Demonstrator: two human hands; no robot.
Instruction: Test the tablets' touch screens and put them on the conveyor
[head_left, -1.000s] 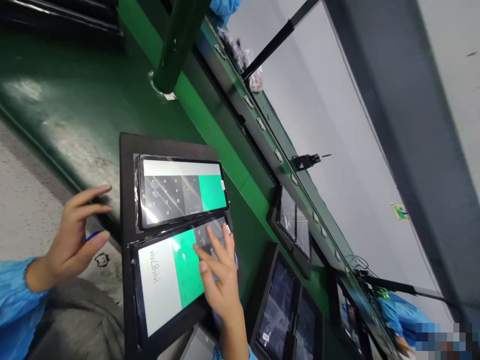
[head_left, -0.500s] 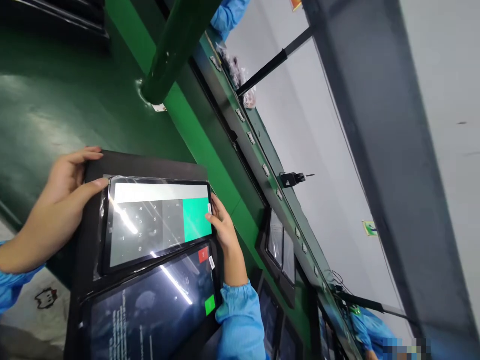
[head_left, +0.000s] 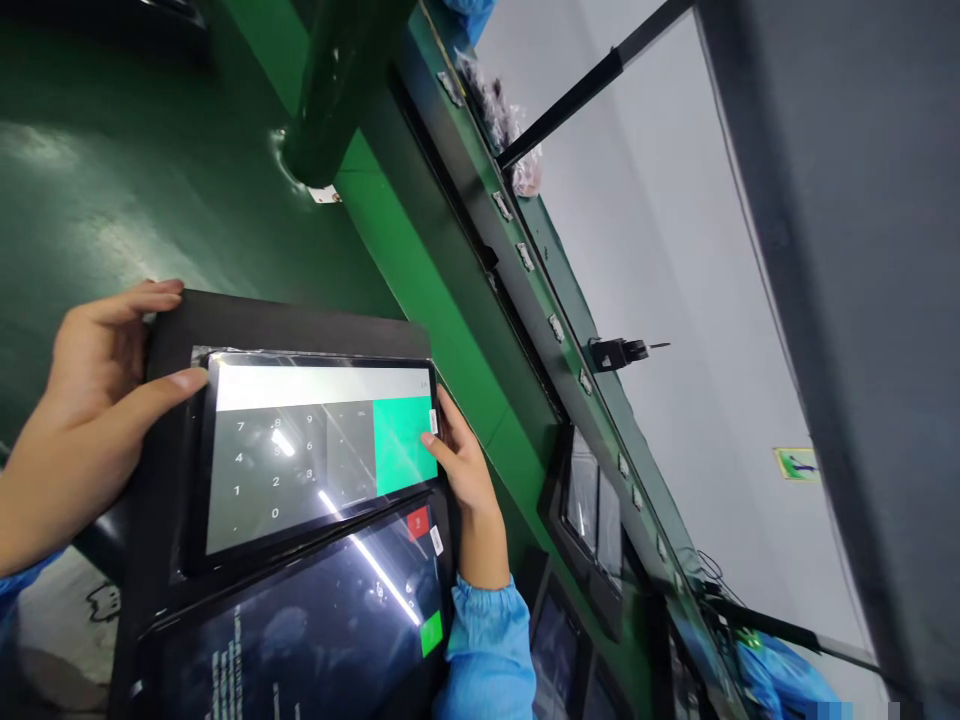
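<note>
A black tray (head_left: pixel 300 312), tilted in front of me, carries two tablets side by side. The upper tablet (head_left: pixel 259 480) shows a calculator with a white strip and a green panel. The lower tablet (head_left: pixel 322 620) has a dark screen with small text, a red square and a green square. My left hand (head_left: pixel 86 420) grips the tray's left edge, its thumb reaching to the upper tablet's corner. My right hand (head_left: pixel 471 468) is closed around the right edge, thumb on the upper tablet's rim near a white label; its other fingers are partly hidden behind.
A dark green post (head_left: pixel 337 100) stands ahead. Along the right runs a green-edged bench (head_left: pixel 555 260) with a black device (head_left: pixel 619 353) and plastic-wrapped items (head_left: pixel 517 140). More tablets in trays (head_left: pixel 589 490) sit below it. Another person's blue sleeve (head_left: pixel 787 675) shows at lower right.
The bench and its contents have shifted right in view, and my left hand a little left. The tablets look slightly larger, and glare has moved across both screens. Both hands keep their hold.
</note>
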